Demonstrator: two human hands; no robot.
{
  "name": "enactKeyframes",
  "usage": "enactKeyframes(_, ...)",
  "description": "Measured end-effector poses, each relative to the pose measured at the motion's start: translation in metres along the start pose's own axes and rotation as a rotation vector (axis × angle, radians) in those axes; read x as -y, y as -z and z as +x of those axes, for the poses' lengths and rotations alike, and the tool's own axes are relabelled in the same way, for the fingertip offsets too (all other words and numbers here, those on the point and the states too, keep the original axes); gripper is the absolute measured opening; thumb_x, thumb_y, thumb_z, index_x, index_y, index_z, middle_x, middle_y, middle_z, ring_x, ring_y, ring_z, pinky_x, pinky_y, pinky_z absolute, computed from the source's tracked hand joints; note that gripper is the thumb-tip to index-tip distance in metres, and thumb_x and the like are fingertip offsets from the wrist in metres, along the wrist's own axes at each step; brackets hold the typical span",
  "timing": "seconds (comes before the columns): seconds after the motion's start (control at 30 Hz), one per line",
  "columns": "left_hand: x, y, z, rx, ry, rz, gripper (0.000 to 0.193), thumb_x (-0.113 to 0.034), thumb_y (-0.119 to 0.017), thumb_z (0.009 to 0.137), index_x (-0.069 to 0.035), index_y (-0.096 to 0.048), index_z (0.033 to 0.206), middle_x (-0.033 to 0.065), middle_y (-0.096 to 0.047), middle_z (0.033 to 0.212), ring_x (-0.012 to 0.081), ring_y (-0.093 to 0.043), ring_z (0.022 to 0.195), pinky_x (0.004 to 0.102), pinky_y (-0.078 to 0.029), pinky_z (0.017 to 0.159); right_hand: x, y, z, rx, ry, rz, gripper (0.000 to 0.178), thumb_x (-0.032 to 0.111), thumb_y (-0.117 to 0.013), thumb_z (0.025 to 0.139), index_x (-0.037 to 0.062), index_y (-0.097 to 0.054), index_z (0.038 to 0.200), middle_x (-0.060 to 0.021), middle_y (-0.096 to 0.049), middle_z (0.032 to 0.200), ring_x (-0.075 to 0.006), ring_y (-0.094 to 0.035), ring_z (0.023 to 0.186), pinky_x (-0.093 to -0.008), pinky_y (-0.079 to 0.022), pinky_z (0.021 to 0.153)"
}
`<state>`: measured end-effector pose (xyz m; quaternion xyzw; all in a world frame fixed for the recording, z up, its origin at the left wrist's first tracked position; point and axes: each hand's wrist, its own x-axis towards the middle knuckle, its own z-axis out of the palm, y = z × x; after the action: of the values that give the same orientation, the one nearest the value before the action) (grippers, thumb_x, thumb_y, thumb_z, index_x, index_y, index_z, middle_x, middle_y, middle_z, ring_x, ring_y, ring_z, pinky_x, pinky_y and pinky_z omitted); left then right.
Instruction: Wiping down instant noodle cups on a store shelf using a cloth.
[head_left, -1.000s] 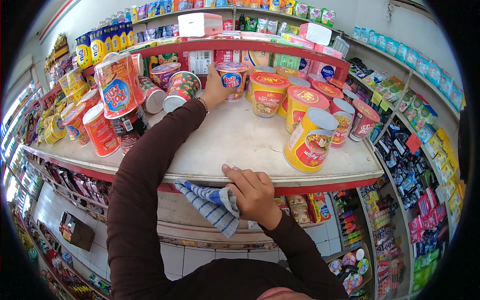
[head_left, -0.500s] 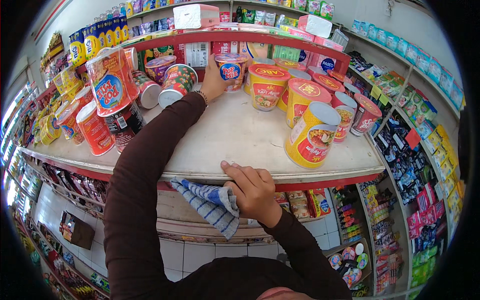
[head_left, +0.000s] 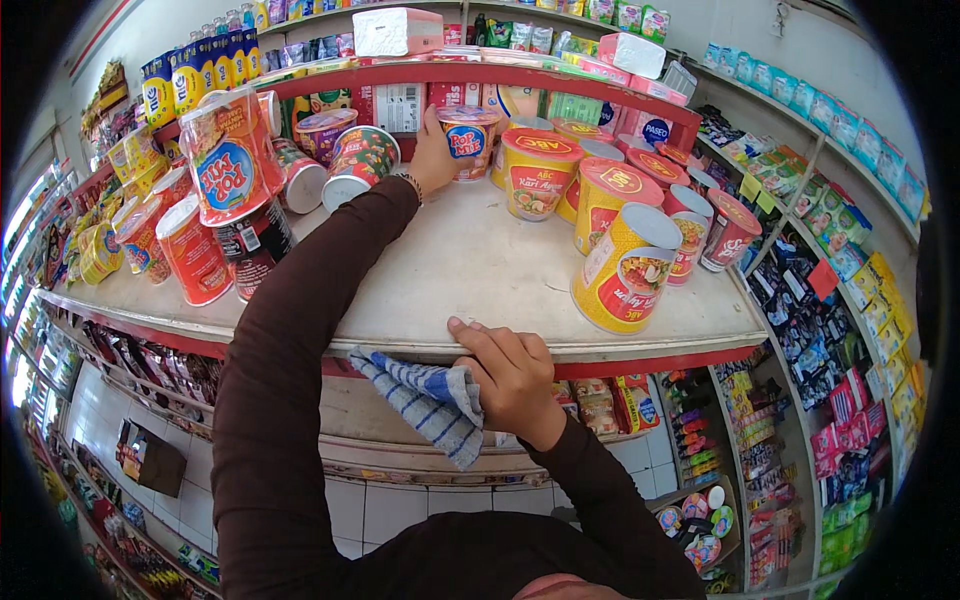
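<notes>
My left hand [head_left: 431, 160] reaches to the back of the white shelf [head_left: 450, 265] and grips the left side of a purple-and-orange instant noodle cup [head_left: 467, 145]. That cup stands upright beside several yellow noodle cups with red lids [head_left: 535, 178]. Near the shelf's front edge, my right hand [head_left: 508, 375] clasps a grey-and-blue striped cloth [head_left: 425, 395], which hangs down over the edge. Its fingertips rest on the shelf top. A green-and-red noodle cup [head_left: 362, 160] lies tipped on its side, left of my left hand.
Stacked red and orange noodle cups [head_left: 225, 165] crowd the left side, under my forearm's line. An upside-down yellow cup [head_left: 625, 275] stands near the front right. A red rail [head_left: 480, 72] runs along the back. Packed shelves [head_left: 840, 300] rise at right; a cardboard box [head_left: 150, 458] sits on the floor.
The view has shifted very slightly. Both hands stay almost where they were, the left on the noodle cup and the right with the cloth.
</notes>
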<state>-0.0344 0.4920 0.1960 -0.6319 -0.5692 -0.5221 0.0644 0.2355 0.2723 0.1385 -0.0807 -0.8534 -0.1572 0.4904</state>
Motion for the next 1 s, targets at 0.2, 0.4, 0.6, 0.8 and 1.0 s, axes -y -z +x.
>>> enactKeyframes(0.2, -0.059, 0.042, 0.014, 0.095, 0.065, 0.295, 0.135, -0.03, -0.092, 0.05, -0.001, 0.001, 0.144, 0.0371, -0.024, 0.13, 0.0508, -0.036, 0.121, 0.0468, -0.034, 0.104, -0.005, 0.003, -0.003, 0.01, -0.019, -0.001, 0.008, 0.014, -0.058, 0.075, 0.0069, -0.06, 0.076, -0.0101, -0.065, 0.111, -0.0192, -0.062, 0.091, -0.0305, -0.04, 0.067)
enactKeyframes(0.4, -0.043, 0.106, 0.028, -0.351, -0.118, 0.401, 0.083, -0.039, -0.079, 0.069, 0.0, -0.037, 0.129, 0.0279, -0.038, 0.118, 0.0466, -0.044, 0.111, 0.054, -0.04, 0.092, -0.002, 0.003, -0.002, 0.011, -0.028, 0.011, 0.008, 0.014, -0.057, 0.076, 0.0058, -0.06, 0.077, -0.009, -0.065, 0.111, -0.0187, -0.062, 0.091, -0.0308, -0.039, 0.069)
enactKeyframes(0.6, -0.017, 0.123, 0.012, -0.272, 0.224, 0.894, 0.072, -0.042, -0.074, 0.073, -0.012, -0.04, 0.13, 0.021, -0.04, 0.122, 0.0475, -0.042, 0.115, 0.071, -0.034, 0.086, 0.002, -0.001, -0.002, 0.008, -0.044, -0.019, 0.009, 0.015, -0.056, 0.074, 0.0063, -0.059, 0.077, -0.0084, -0.065, 0.111, -0.0185, -0.062, 0.091, -0.0307, -0.039, 0.07)
enactKeyframes(0.8, -0.025, 0.118, 0.013, -0.332, 0.418, 0.898, 0.079, -0.045, -0.074, 0.071, -0.014, -0.036, 0.133, 0.0313, -0.032, 0.132, 0.0537, -0.033, 0.123, 0.0694, -0.032, 0.09, -0.001, -0.001, -0.003, -0.004, -0.061, -0.011, 0.009, 0.015, -0.056, 0.073, 0.0066, -0.059, 0.076, -0.0082, -0.065, 0.111, -0.0183, -0.062, 0.089, -0.0306, -0.039, 0.07)
enactKeyframes(1.0, 0.0, 0.124, 0.026, -0.355, 0.693, 0.564, 0.097, -0.043, -0.073, 0.067, -0.007, -0.02, 0.14, 0.044, -0.018, 0.137, 0.0543, -0.029, 0.127, 0.0581, -0.026, 0.103, -0.001, -0.006, -0.003, -0.07, -0.039, -0.029, 0.013, 0.019, -0.058, 0.071, 0.0066, -0.056, 0.071, -0.0069, -0.067, 0.105, -0.0184, -0.063, 0.08, -0.0312, -0.037, 0.066)
